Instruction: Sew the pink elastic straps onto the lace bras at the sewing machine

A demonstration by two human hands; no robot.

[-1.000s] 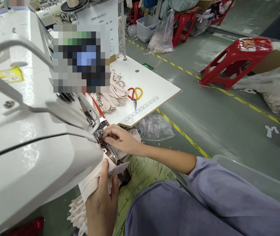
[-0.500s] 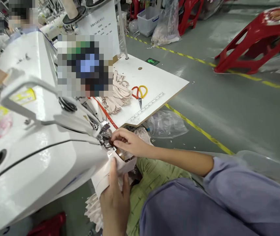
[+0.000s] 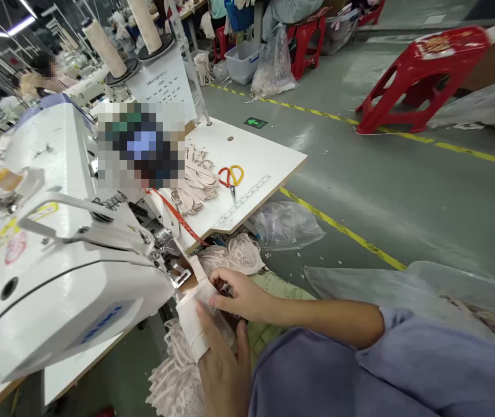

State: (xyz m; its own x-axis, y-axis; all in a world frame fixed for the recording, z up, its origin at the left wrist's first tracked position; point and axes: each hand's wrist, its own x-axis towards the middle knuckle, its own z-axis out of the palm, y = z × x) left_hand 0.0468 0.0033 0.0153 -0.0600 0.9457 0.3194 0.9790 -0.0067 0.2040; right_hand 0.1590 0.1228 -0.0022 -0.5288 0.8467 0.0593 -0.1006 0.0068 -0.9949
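A beige bra piece point(image 3: 193, 315) with a stitched band lies between my hands, just off the front of the sewing machine point(image 3: 77, 278). My left hand point(image 3: 223, 359) is closed over its lower side, fingers on top and thumb apart on the right. My right hand point(image 3: 242, 295) has its fingers curled in a pinch at the upper right edge of the same piece. Fingertips there are partly hidden. Beyond that hand rests a lace bra cup point(image 3: 242, 255). The metal presser foot point(image 3: 181, 277) is left of the fabric. Below hangs a bunch of lace-edged pieces point(image 3: 175, 376).
On the white table point(image 3: 268, 147) are red-and-yellow scissors point(image 3: 231, 176), a printed ruler point(image 3: 247, 197) and a pile of beige straps point(image 3: 195, 182). Thread cones point(image 3: 103, 49) stand behind. A red stool point(image 3: 421, 78) and a plastic bag point(image 3: 288, 225) are on the floor.
Both hands have moved down and right, away from the presser foot, bringing the bra piece out from the machine. The view has shifted, showing more of the lace cup.
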